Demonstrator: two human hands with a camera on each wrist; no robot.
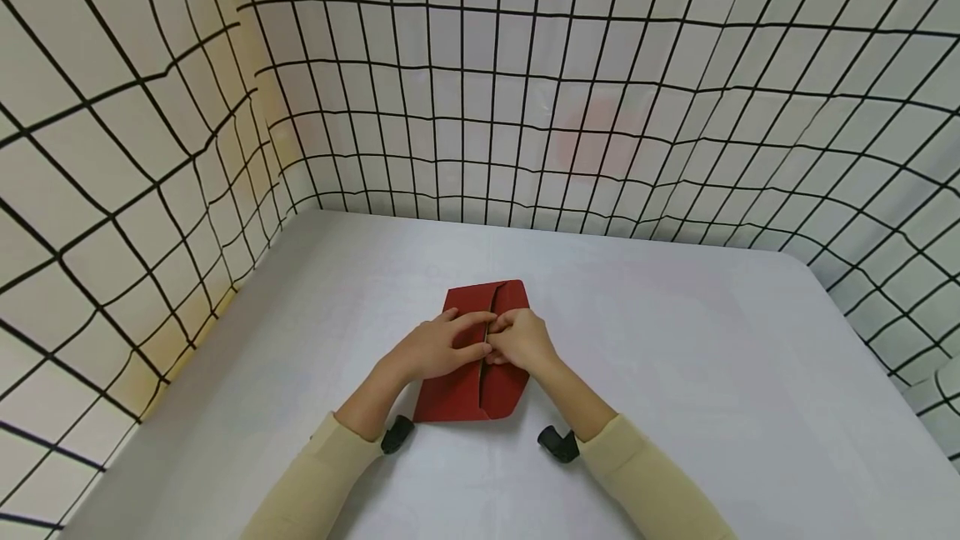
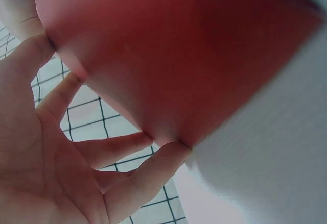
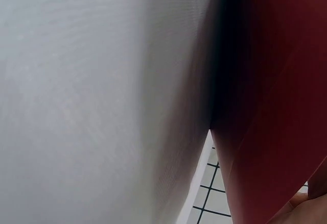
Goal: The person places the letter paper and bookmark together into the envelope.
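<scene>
A red envelope point(image 1: 459, 394) lies on the white table, its flap point(image 1: 501, 390) on the right side with a dark gap along the flap's edge. Over the envelope's left part my left hand point(image 1: 435, 350) is spread, fingertips touching the paper near that gap. The left wrist view has the fingers of this hand point(image 2: 46, 152) stretched out, their tips against the red paper. From the right, my right hand point(image 1: 525, 342) has its fingers curled at the gap and pinches the flap's edge. Little of this hand point(image 3: 301, 213) appears in the right wrist view, behind the red paper.
The white table point(image 1: 675, 340) extends around the envelope. Black netting point(image 1: 465, 107) rises at the back and sides, with pale walls behind it. Small black devices point(image 1: 397, 435) sit by both wrists, at the cuffs of the cream sleeves point(image 1: 645, 465).
</scene>
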